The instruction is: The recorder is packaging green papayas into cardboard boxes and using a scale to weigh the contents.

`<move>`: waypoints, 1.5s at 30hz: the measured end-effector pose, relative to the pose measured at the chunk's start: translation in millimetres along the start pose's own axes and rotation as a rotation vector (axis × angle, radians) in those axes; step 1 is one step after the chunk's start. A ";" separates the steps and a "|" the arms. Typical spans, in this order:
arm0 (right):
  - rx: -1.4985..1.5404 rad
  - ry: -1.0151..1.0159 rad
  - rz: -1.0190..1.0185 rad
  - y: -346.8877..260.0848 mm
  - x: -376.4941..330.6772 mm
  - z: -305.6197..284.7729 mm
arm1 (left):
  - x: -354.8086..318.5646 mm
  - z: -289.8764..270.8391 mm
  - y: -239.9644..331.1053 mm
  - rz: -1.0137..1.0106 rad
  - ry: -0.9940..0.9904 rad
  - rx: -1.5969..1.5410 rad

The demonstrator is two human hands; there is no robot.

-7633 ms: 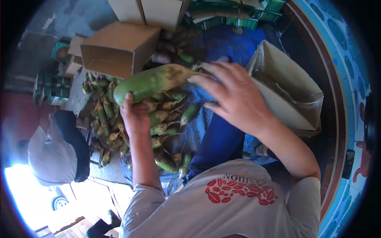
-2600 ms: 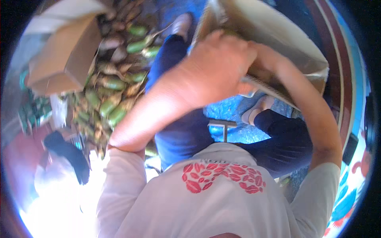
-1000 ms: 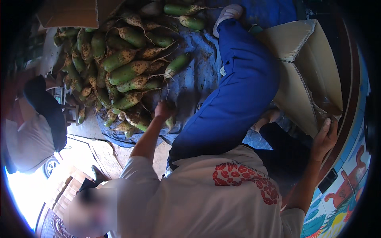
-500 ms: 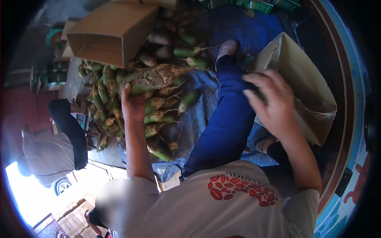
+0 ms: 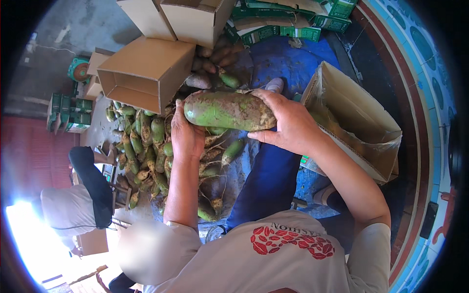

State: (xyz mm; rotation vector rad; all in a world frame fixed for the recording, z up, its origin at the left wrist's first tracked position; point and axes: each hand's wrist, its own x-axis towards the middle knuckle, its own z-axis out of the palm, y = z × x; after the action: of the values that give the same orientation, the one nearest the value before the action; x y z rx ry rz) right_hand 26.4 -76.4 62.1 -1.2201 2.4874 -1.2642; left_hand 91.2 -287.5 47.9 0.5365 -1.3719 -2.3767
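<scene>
A large green radish [image 5: 224, 110], smeared with mud, is held level in front of me between both hands. My left hand [image 5: 187, 134] is wrapped around its smooth green left end. At the tapered, root-side end on the right, my right hand [image 5: 288, 119] grips it with the thumb below and fingers over the top. Beneath and to the left spreads a heap of smaller muddy green radishes [image 5: 144, 139], several with thin trailing roots. To the right of my right hand stands an uncovered cardboard box [image 5: 344, 146] with clear plastic lining.
Another cardboard box [image 5: 146, 61] lies tipped over the heap, its mouth toward me. Reddish roots [image 5: 227, 56] lie behind it. Green printed cartons [image 5: 298, 31] are stacked at the far edge of the blue tarp [image 5: 315, 53]. Another person [image 5: 66, 205] sits at the left.
My right hand has come left and closed on the radish's root end. The radish has moved right and no longer shows its long tail root. The view has shifted a little.
</scene>
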 end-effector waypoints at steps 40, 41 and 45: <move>1.008 0.531 0.866 69.7 -217.8 -181.4 | 36.4 183.6 -75.7 0.826 -0.586 1.187; 1.015 0.539 0.875 72.4 -223.8 -185.9 | 25.6 195.5 -84.4 0.812 -0.673 1.195; 0.600 0.513 0.894 62.6 -230.7 -209.6 | -18.9 230.0 -131.3 0.772 -1.035 1.347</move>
State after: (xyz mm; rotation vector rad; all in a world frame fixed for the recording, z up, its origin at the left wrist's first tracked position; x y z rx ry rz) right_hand 57.7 238.2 95.4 0.3659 2.1444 -1.8884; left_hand -17.1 -45.2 42.1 -0.9756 -2.7701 -0.7449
